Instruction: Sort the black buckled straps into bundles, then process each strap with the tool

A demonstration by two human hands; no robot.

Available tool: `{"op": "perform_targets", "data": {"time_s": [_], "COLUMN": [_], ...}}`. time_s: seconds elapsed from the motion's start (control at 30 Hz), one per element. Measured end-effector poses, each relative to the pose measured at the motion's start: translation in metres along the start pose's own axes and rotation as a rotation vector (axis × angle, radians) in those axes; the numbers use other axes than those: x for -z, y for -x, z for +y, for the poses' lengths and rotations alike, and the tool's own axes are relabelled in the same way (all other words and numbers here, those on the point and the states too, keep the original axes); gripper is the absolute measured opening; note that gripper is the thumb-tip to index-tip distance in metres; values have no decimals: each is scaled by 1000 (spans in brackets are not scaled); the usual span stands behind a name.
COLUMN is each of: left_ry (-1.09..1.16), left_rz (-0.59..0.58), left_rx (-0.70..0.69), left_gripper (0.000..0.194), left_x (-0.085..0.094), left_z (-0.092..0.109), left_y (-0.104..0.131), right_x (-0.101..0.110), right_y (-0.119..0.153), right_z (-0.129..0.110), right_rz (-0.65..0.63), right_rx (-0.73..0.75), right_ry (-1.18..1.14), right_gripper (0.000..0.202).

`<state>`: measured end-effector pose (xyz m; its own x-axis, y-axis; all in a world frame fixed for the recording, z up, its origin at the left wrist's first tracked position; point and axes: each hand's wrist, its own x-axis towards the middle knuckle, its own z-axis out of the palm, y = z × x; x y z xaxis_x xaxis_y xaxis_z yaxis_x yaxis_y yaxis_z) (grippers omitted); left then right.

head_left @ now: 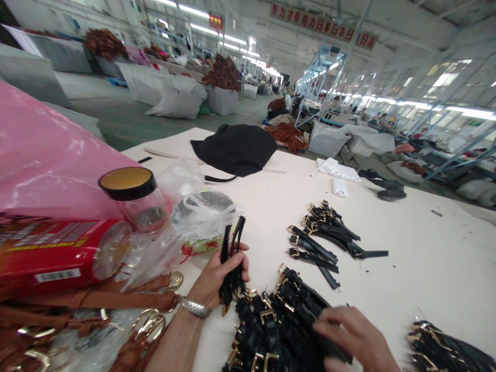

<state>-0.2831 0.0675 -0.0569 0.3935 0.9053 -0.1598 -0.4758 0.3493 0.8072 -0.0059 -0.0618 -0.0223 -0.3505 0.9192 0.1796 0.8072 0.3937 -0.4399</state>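
Left hand [228, 271]: its fingers are closed around some black straps [225, 245], with the ends poking up above the thumb.
Right hand [354, 333]: its fingers are bent over the right side of the big pile (they are blurry, so one cannot tell if they pinch anything).
Big pile [284, 320]: lots of black straps with shiny gold buckles, lying between the two hands, just beside the left fingers.
Smaller pile [329, 227]: more black straps, past the right fingers on the far side, with a few loose ones in front.
Side pile [445, 346]: black straps to the right of the right fingers, apart from them.
Bracelet [196, 308]: silver, on the wrist behind the left fingers.
Brown belts [96, 299]: a messy heap with gold buckles, left of the left fingers.
Clear bag [209, 212]: crinkly, just past the left fingers.
Jar [132, 196]: see-through with a gold and black lid, farther left of those fingers, near a red bottle [65, 256].
Black cloth [236, 147]: a lump on the white table [267, 199], well beyond the left fingers.
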Motion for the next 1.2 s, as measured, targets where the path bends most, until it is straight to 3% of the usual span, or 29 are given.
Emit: {"op": "perform_targets", "data": {"time_s": [0.1, 0.17, 0.23, 0.33, 0.43, 0.5, 0.6, 0.77, 0.87, 1.03, 1.2], "left_ry": [-1, 1, 4, 14, 19, 18, 24, 17, 7, -112, -387], "left_rz": [2, 8, 14, 22, 25, 22, 21, 12, 13, -11, -198], "left_rx": [5, 11, 12, -3, -9, -2, -1, 8, 14, 4, 27], "left_gripper": [28, 28, 27, 25, 24, 25, 26, 27, 27, 30, 55], "left_x": [0, 0, -1, -2, -2, -2, -1, -2, -3, -11, -23], "left_z": [0, 0, 1, 1, 2, 2, 2, 3, 4, 2, 7], "left_y": [0, 0, 1, 1, 1, 1, 0, 0, 0, 0, 5], "right_x": [10, 7, 0, -11, -10, -1, 18, 32, 25, 20, 20], "right_y": [-51, -83, -106, -118, -114, -109, -95, -56, -41, -46, -71], "right_z": [31, 56, 74, 86, 85, 80, 59, -2, -21, -30, -44], "right_rz": [168, 134, 70, 38, 56, 107, 164, -47, -62, -118, -232], "right_rx": [-236, -399, -470, -459, -452, -478, -517, -668, -753, -758, -694], "right_ry": [161, 317, 362, 342, 329, 247, -137, -1004, -1319, -1392, -1391], "right_gripper": [28, 40, 36, 19, 17, 15, 19, 26, 24, 25, 29]}}
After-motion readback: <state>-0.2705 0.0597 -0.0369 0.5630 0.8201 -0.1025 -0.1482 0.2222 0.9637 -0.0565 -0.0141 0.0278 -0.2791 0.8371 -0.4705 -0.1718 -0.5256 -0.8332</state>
